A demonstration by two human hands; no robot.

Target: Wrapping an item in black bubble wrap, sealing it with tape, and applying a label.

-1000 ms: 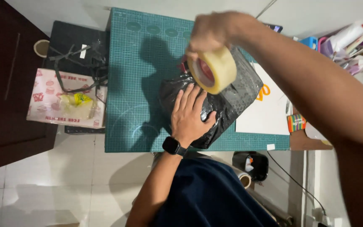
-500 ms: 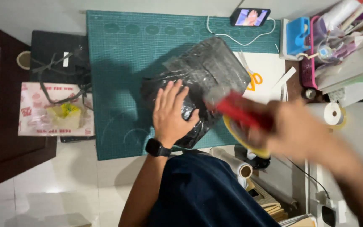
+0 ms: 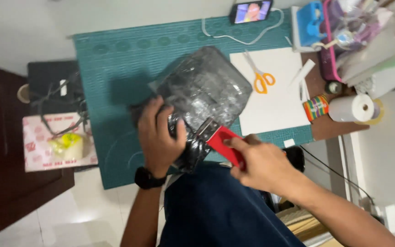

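Pressing down flat, the left hand (image 3: 158, 137) rests with spread fingers on the black parcel wrapped in shiny clear plastic (image 3: 197, 103) — it lies on the green cutting mat (image 3: 110, 68), near the front edge of the worktop. The right hand (image 3: 264, 164) grips a red flat tool (image 3: 225, 144) touching the parcel's near corner. Orange-handled scissors (image 3: 260, 77) lie on a white sheet (image 3: 275, 105) toward the right edge.

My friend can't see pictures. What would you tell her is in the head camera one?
Seen from above, a person's left hand presses on a black plastic-wrapped parcel on a green cutting mat, while the right hand holds a red tool at the parcel's near edge. Orange scissors lie on white paper beside it.
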